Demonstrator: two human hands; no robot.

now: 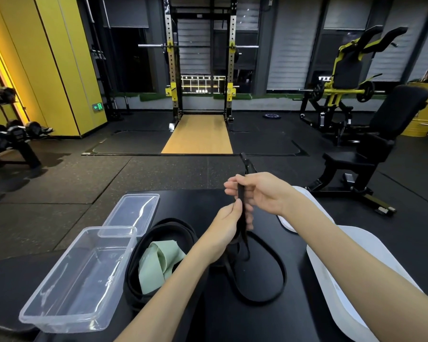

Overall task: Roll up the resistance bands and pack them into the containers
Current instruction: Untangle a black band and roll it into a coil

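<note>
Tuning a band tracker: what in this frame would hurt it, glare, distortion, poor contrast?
Head view: the black band barely separates from the black bench; head view, white glare streaks the far clear container; head view, the wide-angle lens bows the room's edges.

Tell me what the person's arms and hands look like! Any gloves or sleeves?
No gloves: the left hand and the right hand are bare. The left forearm and the right forearm are bare too, with no sleeve in view. No watch, bracelet or ring shows.
</note>
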